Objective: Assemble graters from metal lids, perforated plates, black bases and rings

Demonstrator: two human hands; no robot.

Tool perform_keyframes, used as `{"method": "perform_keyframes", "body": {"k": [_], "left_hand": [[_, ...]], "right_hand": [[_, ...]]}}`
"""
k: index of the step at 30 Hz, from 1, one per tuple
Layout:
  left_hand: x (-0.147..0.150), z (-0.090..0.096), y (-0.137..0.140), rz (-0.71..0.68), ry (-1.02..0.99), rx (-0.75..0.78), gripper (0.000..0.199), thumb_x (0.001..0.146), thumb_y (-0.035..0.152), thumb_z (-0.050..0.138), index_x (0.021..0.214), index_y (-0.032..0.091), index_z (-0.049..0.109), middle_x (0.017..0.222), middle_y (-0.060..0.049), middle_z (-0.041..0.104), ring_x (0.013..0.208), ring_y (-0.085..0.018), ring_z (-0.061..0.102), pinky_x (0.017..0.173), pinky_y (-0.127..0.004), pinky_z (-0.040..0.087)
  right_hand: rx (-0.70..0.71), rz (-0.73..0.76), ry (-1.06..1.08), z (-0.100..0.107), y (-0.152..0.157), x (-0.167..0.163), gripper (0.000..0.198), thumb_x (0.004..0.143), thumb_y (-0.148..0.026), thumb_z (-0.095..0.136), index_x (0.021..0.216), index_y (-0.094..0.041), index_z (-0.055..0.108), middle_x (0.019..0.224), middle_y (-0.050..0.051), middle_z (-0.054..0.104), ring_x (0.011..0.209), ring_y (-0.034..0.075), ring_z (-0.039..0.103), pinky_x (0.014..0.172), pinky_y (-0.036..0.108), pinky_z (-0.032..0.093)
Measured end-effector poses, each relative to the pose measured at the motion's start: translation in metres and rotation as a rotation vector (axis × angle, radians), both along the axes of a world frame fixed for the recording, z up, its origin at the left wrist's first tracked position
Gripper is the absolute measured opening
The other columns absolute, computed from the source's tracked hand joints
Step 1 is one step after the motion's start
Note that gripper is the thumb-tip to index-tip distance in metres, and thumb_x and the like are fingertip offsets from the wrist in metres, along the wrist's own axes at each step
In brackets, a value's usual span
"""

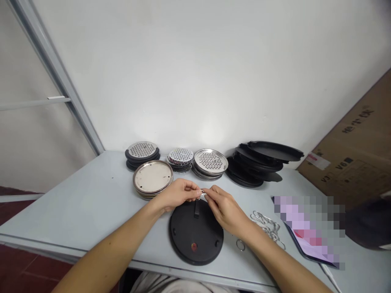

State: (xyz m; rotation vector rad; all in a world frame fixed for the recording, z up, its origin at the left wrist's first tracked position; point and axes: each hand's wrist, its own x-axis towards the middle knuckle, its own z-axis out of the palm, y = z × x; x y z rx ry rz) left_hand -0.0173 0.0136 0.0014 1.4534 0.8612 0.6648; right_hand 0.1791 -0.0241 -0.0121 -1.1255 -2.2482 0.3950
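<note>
My left hand (180, 192) and my right hand (224, 205) meet with fingertips pinched on a small shiny metal ring (203, 194), mostly hidden by the fingers. Just below them a round black disc (201, 236) lies flat near the table's front edge. It has a short black tab (197, 209) toward its far rim, a small red mark and dark knobs near its edge. The ring is held above the tab; whether it passes through cannot be made out. A loose split ring (240, 245) and a pile of metal hooks (265, 224) lie right of the disc.
Shallow metal plates (152, 176) are stacked left of my hands. Behind stand a black-rimmed perforated stack (142, 149), smaller perforated discs (181, 155), larger perforated plates (210, 161) and black trays (259, 162). A phone (308, 234) and a cardboard box (351, 150) are at right.
</note>
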Motion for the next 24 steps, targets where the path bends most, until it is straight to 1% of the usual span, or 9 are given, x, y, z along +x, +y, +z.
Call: {"method": "perform_keyframes", "body": {"k": [4, 7, 9, 12, 14, 17, 20, 22, 24], "left_hand": [[0.001, 0.002, -0.002, 0.012, 0.018, 0.011, 0.025, 0.077, 0.036, 0.068, 0.078, 0.012, 0.067, 0.069, 0.0, 0.059, 0.063, -0.009, 0.048, 0.064, -0.024, 0.037], [0.001, 0.005, -0.002, 0.051, 0.045, 0.028, 0.027, 0.075, 0.033, 0.071, 0.093, 0.013, 0.068, 0.076, -0.003, 0.064, 0.069, -0.012, 0.055, 0.069, -0.027, 0.042], [0.001, 0.008, -0.003, 0.073, 0.084, 0.079, 0.031, 0.074, 0.03, 0.072, 0.1, 0.014, 0.067, 0.082, -0.005, 0.067, 0.076, -0.015, 0.059, 0.074, -0.029, 0.045], [0.001, 0.011, -0.003, 0.108, 0.158, 0.187, 0.025, 0.074, 0.028, 0.072, 0.094, 0.014, 0.07, 0.085, -0.007, 0.07, 0.082, -0.017, 0.063, 0.079, -0.031, 0.048], [0.002, 0.009, -0.004, 0.121, 0.159, 0.194, 0.022, 0.075, 0.028, 0.071, 0.091, 0.014, 0.071, 0.085, -0.007, 0.071, 0.083, -0.019, 0.065, 0.08, -0.033, 0.05], [0.005, 0.003, -0.004, 0.147, 0.108, 0.156, 0.021, 0.078, 0.029, 0.067, 0.092, 0.013, 0.07, 0.082, -0.008, 0.071, 0.08, -0.02, 0.067, 0.075, -0.033, 0.054], [0.007, -0.002, -0.004, 0.207, 0.114, 0.228, 0.018, 0.081, 0.026, 0.062, 0.093, 0.014, 0.07, 0.088, -0.008, 0.071, 0.076, -0.019, 0.069, 0.069, -0.032, 0.056], [0.007, -0.003, -0.004, 0.225, 0.127, 0.283, 0.019, 0.081, 0.022, 0.061, 0.097, 0.015, 0.069, 0.09, -0.007, 0.071, 0.074, -0.018, 0.069, 0.071, -0.032, 0.056], [0.006, -0.002, -0.003, 0.222, 0.135, 0.325, 0.019, 0.08, 0.02, 0.063, 0.097, 0.016, 0.07, 0.087, -0.006, 0.072, 0.078, -0.018, 0.068, 0.076, -0.031, 0.055]], "right_hand": [[0.041, -0.028, -0.097, -0.005, -0.002, -0.001, 0.025, 0.098, -0.018, 0.033, 0.103, -0.019, 0.058, 0.082, 0.004, 0.051, 0.07, 0.017, 0.053, 0.064, 0.029, 0.043], [0.088, -0.075, -0.112, -0.008, 0.0, 0.0, 0.025, 0.098, -0.017, 0.032, 0.103, -0.018, 0.057, 0.084, 0.006, 0.053, 0.069, 0.017, 0.055, 0.064, 0.029, 0.044], [0.11, -0.119, -0.105, -0.008, 0.003, 0.002, 0.026, 0.098, -0.017, 0.032, 0.106, -0.018, 0.057, 0.085, 0.007, 0.055, 0.068, 0.018, 0.056, 0.064, 0.029, 0.044], [0.122, -0.156, -0.092, -0.006, 0.006, 0.004, 0.026, 0.098, -0.019, 0.032, 0.106, -0.018, 0.057, 0.084, 0.008, 0.057, 0.069, 0.019, 0.057, 0.063, 0.03, 0.045], [0.109, -0.151, -0.086, -0.005, 0.006, 0.005, 0.026, 0.098, -0.019, 0.032, 0.105, -0.018, 0.057, 0.084, 0.008, 0.057, 0.071, 0.02, 0.058, 0.065, 0.031, 0.046], [0.075, -0.139, -0.087, -0.006, 0.007, 0.004, 0.027, 0.098, -0.018, 0.032, 0.106, -0.017, 0.057, 0.087, 0.009, 0.058, 0.075, 0.021, 0.059, 0.067, 0.031, 0.046], [0.048, -0.134, -0.087, -0.011, 0.008, 0.004, 0.027, 0.098, -0.018, 0.032, 0.107, -0.015, 0.057, 0.089, 0.01, 0.058, 0.077, 0.021, 0.059, 0.07, 0.032, 0.046], [0.031, -0.129, -0.081, -0.014, 0.009, 0.004, 0.026, 0.099, -0.018, 0.032, 0.105, -0.014, 0.057, 0.089, 0.01, 0.058, 0.078, 0.021, 0.059, 0.071, 0.032, 0.046], [0.019, -0.12, -0.072, -0.015, 0.009, 0.004, 0.026, 0.099, -0.018, 0.031, 0.104, -0.015, 0.057, 0.089, 0.01, 0.058, 0.08, 0.021, 0.059, 0.072, 0.032, 0.047]]}}
